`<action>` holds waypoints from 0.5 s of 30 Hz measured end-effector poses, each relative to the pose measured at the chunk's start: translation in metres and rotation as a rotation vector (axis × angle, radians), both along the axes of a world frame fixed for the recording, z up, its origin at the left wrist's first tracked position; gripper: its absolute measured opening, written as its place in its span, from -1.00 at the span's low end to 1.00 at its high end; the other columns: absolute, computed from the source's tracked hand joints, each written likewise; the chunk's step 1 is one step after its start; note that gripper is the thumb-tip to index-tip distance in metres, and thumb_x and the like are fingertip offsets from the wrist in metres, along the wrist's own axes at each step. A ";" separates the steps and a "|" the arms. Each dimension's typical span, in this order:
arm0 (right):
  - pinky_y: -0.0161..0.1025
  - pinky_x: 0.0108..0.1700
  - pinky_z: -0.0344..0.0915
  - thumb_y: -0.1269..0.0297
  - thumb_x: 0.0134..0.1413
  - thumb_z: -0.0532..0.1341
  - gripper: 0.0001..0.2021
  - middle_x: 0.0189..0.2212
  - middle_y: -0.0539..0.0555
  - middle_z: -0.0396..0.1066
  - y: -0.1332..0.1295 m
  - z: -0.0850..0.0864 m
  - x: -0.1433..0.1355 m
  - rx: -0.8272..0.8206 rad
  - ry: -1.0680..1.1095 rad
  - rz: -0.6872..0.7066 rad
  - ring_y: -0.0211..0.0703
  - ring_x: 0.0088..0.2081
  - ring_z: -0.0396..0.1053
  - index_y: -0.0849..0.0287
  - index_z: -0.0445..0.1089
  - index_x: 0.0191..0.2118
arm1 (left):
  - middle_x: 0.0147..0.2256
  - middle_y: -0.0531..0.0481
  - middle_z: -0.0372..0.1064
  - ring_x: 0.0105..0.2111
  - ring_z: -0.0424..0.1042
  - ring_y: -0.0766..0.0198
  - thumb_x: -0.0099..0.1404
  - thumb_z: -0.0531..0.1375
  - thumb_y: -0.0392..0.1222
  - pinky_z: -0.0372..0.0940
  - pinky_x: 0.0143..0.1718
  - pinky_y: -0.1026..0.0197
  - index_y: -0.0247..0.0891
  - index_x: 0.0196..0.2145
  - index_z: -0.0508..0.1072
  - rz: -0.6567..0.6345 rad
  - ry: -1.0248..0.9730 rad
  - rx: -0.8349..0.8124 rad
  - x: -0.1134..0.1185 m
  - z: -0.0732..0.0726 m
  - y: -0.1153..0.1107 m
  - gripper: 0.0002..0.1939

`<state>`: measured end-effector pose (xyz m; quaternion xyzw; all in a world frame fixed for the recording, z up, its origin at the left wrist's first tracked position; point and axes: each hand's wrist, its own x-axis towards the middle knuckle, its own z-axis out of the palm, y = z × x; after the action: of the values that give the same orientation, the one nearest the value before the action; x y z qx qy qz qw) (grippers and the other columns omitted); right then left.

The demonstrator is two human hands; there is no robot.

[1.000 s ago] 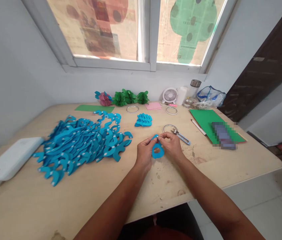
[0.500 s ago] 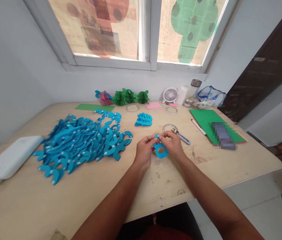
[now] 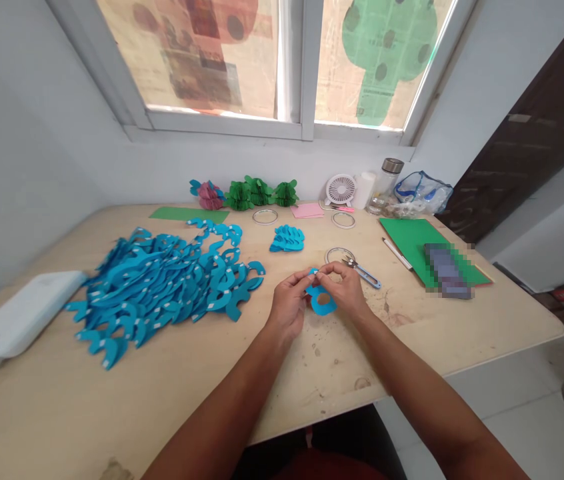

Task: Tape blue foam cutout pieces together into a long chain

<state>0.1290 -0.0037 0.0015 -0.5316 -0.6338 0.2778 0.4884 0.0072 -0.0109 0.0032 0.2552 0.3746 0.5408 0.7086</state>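
Head view: note left hand (image 3: 287, 301) and right hand (image 3: 346, 289) close together over the table (image 3: 187, 393), each narrowed to a thumb-and-finger pinch on one blue piece (image 3: 323, 309). Locate the piece between both hands: upper end held at the fingertips, a small white patch just visible there, rounded lower loop hanging below the pinch, nearer the right hand. Compare with a second ago: see the lower loop swung slightly toward the right hand, with both wrists in almost the same position. Compare with half a second ago: find only a very slight difference. Read this, as a judgement, as fine adjustment at the pinched end within one and the same step, with no release by either hand. Treat exact finger contact at the white patch as uncertain; too small to tell. Find the pile (image 3: 162, 287) of similar blue shapes, many with white patches, to the left of the left hand; no shift apparent there. Find the cluster (image 3: 288, 239) beyond both hands, well apart from the fingertips. Note the snips (image 3: 357, 267) just beyond the right hand, contact not determinable. Locate the pen (image 3: 397, 253) and green sheet (image 3: 409, 237) farther out, to the right of the right hand.
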 end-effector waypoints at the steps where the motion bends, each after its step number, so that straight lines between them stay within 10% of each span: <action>1: -0.21 -0.26 0.30 0.25 -0.07 0.17 -0.87 -0.50 0.01 0.43 0.000 0.000 0.000 0.001 -0.007 -0.005 -0.18 -0.39 0.37 0.17 0.39 -0.50 | -0.48 0.01 0.39 -0.52 0.32 0.36 -0.15 0.33 -0.21 0.15 -0.54 0.31 -0.33 -0.40 0.47 -0.001 0.004 0.003 0.000 0.000 0.000 -0.72; 15: -0.23 -0.28 0.29 0.26 -0.10 0.16 -0.89 -0.52 0.00 0.43 -0.001 0.002 -0.002 -0.037 -0.017 -0.057 -0.19 -0.42 0.36 0.17 0.37 -0.50 | -0.47 0.02 0.40 -0.51 0.33 0.37 -0.12 0.32 -0.18 0.14 -0.53 0.31 -0.30 -0.41 0.49 -0.017 0.035 0.028 0.000 0.000 -0.001 -0.75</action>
<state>0.1274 -0.0051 0.0037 -0.5608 -0.6174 0.2707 0.4807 0.0068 -0.0124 0.0033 0.2778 0.3772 0.5354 0.7028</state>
